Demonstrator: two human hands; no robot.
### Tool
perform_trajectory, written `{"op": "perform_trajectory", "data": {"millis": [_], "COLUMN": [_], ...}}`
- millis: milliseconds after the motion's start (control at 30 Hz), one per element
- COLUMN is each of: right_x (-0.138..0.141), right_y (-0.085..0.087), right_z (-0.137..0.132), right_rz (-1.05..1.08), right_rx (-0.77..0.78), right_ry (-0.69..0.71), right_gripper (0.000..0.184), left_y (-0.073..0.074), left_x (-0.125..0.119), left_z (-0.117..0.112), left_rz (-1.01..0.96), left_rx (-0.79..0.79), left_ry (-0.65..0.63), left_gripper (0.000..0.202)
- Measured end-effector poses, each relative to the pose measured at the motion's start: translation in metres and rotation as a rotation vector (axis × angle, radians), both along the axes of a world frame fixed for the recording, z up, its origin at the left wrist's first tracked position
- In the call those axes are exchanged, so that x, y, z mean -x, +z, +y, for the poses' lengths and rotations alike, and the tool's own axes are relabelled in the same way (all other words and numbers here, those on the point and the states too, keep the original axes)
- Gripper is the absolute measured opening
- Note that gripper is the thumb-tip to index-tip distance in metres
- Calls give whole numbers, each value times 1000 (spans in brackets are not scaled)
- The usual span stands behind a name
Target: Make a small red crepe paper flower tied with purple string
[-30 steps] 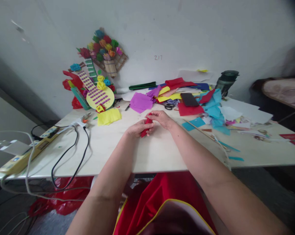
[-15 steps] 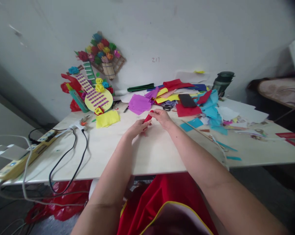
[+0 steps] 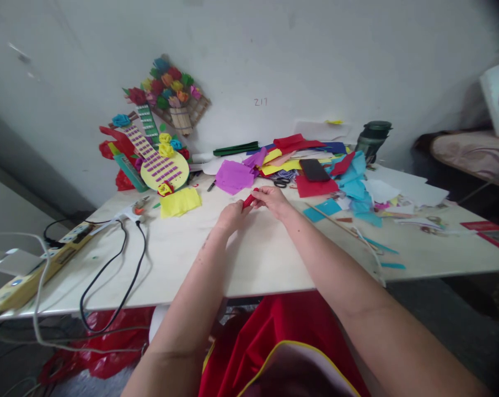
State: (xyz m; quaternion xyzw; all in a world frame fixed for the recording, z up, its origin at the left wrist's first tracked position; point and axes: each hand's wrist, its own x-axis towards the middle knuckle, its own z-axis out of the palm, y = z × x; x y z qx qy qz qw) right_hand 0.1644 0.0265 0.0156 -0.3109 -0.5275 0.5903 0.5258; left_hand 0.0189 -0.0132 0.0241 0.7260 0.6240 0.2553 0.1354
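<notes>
A small rolled or folded piece of red paper (image 3: 250,202) is held between my two hands, a little above the white table (image 3: 266,259). My left hand (image 3: 232,214) is closed around its lower left end. At its upper right end, the fingers of my right hand (image 3: 272,199) pinch it. Part of the red piece is hidden by my fingers. Just beyond my hands lie purple paper squares (image 3: 234,176) and black scissors (image 3: 281,182). A stack of yellow paper (image 3: 181,202) lies to the left.
Left are a glue bottle (image 3: 129,171), a flower-decorated paper guitar (image 3: 165,168), a glue gun (image 3: 135,211) and a power strip (image 3: 42,270) with cables. Right are a phone (image 3: 314,170), red paper (image 3: 315,187), blue paper (image 3: 359,184), a thin stick (image 3: 336,220) and a dark bottle (image 3: 373,139).
My left hand has turned slightly, its fingers now more tucked behind the red paper. Both hands stay in nearly the same place. The whole view has shifted a little.
</notes>
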Motion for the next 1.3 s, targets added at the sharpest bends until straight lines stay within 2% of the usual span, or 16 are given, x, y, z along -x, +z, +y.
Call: {"op": "perform_trajectory", "data": {"millis": [300,500,700,900,1067,1200,1300], "right_x": [2,9,10,1,-6,-6,-8], "right_y": [0,-1,-1,0,-1,0,0], "right_z": [-1,-3,-4,1,5,7,7], "right_rz": [64,31,72,128,178,230,181], "right_rx": [18,19,19,19,35,40,35], "right_ry": [48,-41,-95,-130,-147,-109,-79], "right_gripper": [31,28,26,26,28,34,34], "left_y": [2,3,2,7,15,17,17], "left_x": [-4,-9,-15,-29,-35,-30,-26], "left_z": [-6,-7,-8,-5,0,9,16], "left_rz": [180,315,530,565,611,486,152], "left_rx": [-17,-18,-79,-124,-129,-112,-43], "left_ry": [59,99,160,137,39,34,12], "left_gripper": [29,34,33,29,26,25,25]}}
